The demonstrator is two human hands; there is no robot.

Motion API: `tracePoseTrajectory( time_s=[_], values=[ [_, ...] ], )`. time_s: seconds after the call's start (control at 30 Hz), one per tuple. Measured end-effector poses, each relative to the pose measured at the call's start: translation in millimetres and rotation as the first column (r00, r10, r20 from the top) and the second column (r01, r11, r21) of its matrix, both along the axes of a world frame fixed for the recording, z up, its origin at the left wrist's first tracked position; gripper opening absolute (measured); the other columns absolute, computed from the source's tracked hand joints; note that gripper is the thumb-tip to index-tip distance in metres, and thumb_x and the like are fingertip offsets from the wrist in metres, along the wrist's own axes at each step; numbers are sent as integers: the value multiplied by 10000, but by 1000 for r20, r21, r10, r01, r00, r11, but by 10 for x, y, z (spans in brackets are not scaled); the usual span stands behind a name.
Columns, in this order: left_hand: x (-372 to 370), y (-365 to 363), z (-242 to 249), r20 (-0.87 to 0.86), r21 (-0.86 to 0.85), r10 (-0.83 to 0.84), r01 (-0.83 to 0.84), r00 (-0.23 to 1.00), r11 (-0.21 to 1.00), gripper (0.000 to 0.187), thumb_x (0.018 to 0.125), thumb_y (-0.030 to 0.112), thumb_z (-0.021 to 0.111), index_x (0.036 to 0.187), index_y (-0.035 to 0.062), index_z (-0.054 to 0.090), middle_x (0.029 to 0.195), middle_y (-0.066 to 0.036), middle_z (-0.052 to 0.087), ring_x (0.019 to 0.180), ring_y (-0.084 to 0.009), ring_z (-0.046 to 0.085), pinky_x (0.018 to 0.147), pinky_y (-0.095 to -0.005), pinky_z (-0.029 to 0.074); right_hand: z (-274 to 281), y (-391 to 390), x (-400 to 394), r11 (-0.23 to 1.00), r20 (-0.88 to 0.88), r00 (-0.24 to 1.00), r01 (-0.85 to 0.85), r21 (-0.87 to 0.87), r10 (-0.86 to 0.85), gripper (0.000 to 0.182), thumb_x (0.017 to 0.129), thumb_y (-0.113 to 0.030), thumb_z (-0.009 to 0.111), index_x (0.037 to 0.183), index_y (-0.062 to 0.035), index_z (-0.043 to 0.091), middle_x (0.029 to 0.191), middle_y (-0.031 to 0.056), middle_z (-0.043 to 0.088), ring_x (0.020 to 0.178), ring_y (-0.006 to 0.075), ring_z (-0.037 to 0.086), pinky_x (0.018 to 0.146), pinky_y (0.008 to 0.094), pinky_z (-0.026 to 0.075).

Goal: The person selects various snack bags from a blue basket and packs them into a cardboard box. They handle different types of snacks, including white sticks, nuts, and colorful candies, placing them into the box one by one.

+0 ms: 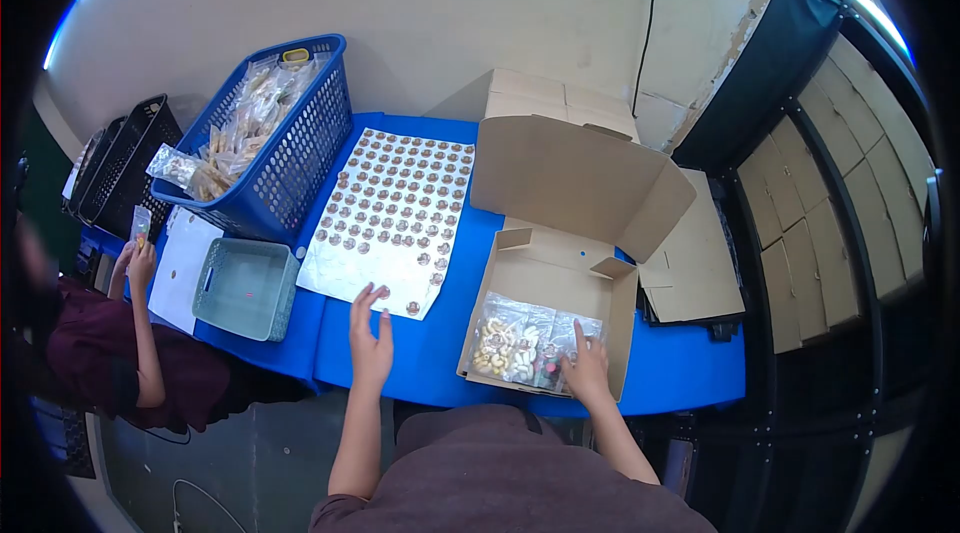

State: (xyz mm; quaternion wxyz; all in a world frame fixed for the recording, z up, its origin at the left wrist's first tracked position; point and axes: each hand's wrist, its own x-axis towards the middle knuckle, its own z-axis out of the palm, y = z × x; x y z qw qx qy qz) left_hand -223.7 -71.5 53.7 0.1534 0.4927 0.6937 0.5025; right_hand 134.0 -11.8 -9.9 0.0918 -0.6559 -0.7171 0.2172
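My left hand (371, 345) is at the near edge of a white sheet (345, 271) covered with rows of round brown stickers. Its fingers are spread, and a single round sticker (383, 292) shows right by the fingertips. My right hand (589, 370) rests with fingers apart on the right side of an open cardboard box (548, 255), over a clear bag (577, 325). Side by side in the box lie clear bags of small pieces: a yellowish lot (493, 341), a white lot (524, 351) and a darker lot with some red, partly hidden by my hand.
A blue basket (300, 158) full of filled bags stands at the back left, with a grey-green tray (245, 290) before it. Flattened cardboard (690, 263) lies right of the box. At the left, another person (110, 353) holds a small bag (140, 223).
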Motion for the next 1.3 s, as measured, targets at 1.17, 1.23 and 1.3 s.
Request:
tracePoseTrajectory(
  time_s=[1.17, 1.23, 1.3],
  values=[
    [-3899, 1218, 1698, -301, 366, 252, -133, 920, 921, 217, 883, 89, 556, 1089, 62, 616, 1199, -158, 550, 1162, -326, 516, 982, -385, 401, 917, 78, -4065, 904, -325, 844, -412, 116, 426, 710, 901, -238, 602, 1469, -61, 216, 1397, 286, 287, 1308, 435, 245, 1065, 504, 266],
    [-4018, 1227, 1714, -294, 388, 238, -112, 926, 915, 217, 874, 90, 564, 1082, 58, 616, 1194, -149, 558, 1156, -321, 522, 982, -384, 402, 867, 73, -4062, 922, -336, 858, -365, 131, 388, 701, 891, -222, 615, 1460, -53, 241, 1383, 286, 301, 1299, 430, 260, 1067, 491, 268],
    [-4164, 1290, 1669, -284, 368, 237, -122, 929, 922, 212, 869, 90, 567, 1072, 57, 620, 1192, -143, 558, 1149, -317, 525, 981, -383, 403, 787, 112, -4076, 926, -342, 861, -336, 172, 376, 653, 883, -198, 618, 1432, -38, 302, 1350, 282, 341, 1272, 415, 301, 1062, 468, 280]
  ],
)
